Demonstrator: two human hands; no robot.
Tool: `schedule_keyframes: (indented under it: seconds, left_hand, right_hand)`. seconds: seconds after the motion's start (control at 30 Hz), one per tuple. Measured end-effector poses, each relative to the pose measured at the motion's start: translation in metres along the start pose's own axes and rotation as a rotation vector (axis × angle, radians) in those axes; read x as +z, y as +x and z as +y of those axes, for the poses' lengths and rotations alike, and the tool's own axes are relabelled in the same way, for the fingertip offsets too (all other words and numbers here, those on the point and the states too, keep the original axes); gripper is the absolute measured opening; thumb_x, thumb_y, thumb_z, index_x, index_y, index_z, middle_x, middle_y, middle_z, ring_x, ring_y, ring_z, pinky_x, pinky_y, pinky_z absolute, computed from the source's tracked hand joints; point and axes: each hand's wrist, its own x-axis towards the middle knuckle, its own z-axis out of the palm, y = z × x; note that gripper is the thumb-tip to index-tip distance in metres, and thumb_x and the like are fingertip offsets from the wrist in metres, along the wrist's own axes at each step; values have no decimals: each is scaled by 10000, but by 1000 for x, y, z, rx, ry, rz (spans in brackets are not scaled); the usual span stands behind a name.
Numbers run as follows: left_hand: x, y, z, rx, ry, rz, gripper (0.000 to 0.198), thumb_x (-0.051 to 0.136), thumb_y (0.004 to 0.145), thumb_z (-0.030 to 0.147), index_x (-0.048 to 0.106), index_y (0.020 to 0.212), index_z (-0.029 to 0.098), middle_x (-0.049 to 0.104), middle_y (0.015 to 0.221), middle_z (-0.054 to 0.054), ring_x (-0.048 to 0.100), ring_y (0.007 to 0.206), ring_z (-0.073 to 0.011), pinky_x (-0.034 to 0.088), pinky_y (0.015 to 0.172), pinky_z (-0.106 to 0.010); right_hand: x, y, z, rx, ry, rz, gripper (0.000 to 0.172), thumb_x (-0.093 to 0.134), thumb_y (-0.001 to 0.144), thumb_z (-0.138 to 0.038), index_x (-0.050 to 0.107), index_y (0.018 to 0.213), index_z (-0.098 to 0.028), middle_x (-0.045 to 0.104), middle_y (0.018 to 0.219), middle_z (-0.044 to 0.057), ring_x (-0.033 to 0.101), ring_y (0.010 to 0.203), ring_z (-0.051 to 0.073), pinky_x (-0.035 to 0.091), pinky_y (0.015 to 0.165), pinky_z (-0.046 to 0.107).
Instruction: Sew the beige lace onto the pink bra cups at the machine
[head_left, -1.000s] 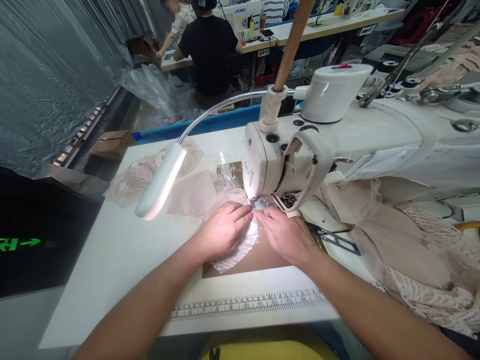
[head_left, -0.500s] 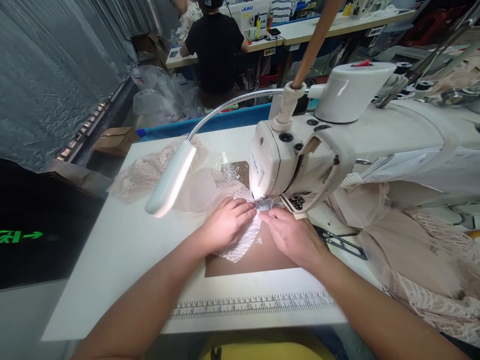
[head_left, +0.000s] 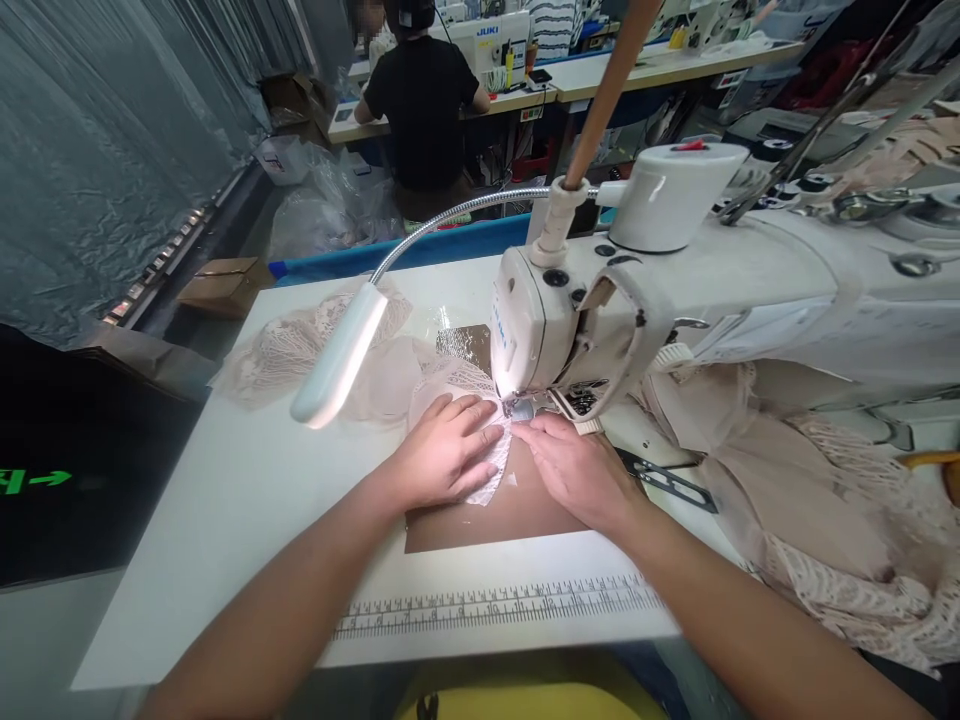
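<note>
A piece of pale pink lace fabric [head_left: 451,376] lies under the needle end of a white sewing machine [head_left: 521,320]. My left hand [head_left: 444,455] rests flat on the lace, left of the needle, with its fingers spread. Close to the presser foot, my right hand [head_left: 577,465] has its fingers curled together at the lace's right edge; the thumb and part of the grip are hidden. Beneath both hands is a brown sheet [head_left: 487,530] on the white table [head_left: 225,520].
A lamp [head_left: 341,355] on a bendable neck hangs over the table's left side. More lace [head_left: 277,350] lies behind it. Beige lace-trimmed fabric [head_left: 802,500] is heaped at the right. A ruler strip [head_left: 495,606] runs along the front. Another person [head_left: 424,110] sits farther back.
The lace has fed away from me under the needle, leaving a shorter piece in front. My left hand has spread its fingers and slid slightly toward me; my right hand stays near the presser foot.
</note>
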Motion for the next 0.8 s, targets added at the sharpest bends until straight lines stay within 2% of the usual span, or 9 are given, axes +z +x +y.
schedule_keyframes:
  seconds: [0.1,0.17,0.27,0.33,0.4,0.6,0.7,0.8]
  left_hand:
    - [-1,-1,4,-1,-53,11,379,490,887,421,598,1150,171,564,1212,-152,510,1090,-283,407,913,-437]
    - [1,-1,7,-48,-64,23,332,492,890,421,630,1056,168,611,1065,-127,551,962,-241,437,840,-389]
    - [7,1,10,-128,-18,33,268,437,925,318,638,853,157,603,790,-79,540,752,-187,433,683,-314]
    - [9,2,10,-162,3,41,279,413,928,268,606,762,154,572,702,-64,510,672,-174,407,617,-296]
    - [9,4,10,-192,-46,53,261,420,921,266,579,747,155,574,705,-63,507,665,-174,407,611,-297]
    - [-6,4,6,-350,-455,44,278,397,942,288,495,708,175,547,691,-10,513,652,-129,436,631,-257]
    - [-7,2,5,-314,-427,22,243,447,921,301,524,731,170,573,728,-20,531,695,-142,443,667,-273]
    - [-4,0,5,-233,-354,38,182,481,900,310,588,892,162,623,869,-62,567,824,-183,464,757,-316]
  right_hand:
    - [-1,-1,0,-33,15,-38,387,405,838,-48,690,1053,-197,636,818,44,540,688,138,375,594,244]
    - [0,-2,1,-64,22,-57,384,396,848,-49,693,1046,-189,613,790,43,524,682,133,354,585,244]
    - [2,-4,2,-94,27,-47,368,396,859,-55,704,1009,-188,580,751,36,497,666,129,325,574,247]
    - [3,-4,3,-105,28,-36,356,402,862,-59,711,981,-189,574,748,34,490,671,130,311,569,249]
    - [3,-4,3,-109,31,-30,355,405,858,-53,714,965,-191,576,755,33,487,669,128,303,566,249]
    - [1,-4,2,-104,36,-33,346,418,851,-50,712,974,-185,594,789,36,486,662,122,312,580,248]
    - [-1,-3,1,-101,17,-55,351,423,853,-57,687,1052,-175,595,796,39,485,673,131,320,594,251]
    - [-1,-4,2,-113,-12,-90,365,430,853,-63,671,1092,-196,568,778,34,465,679,139,302,590,256]
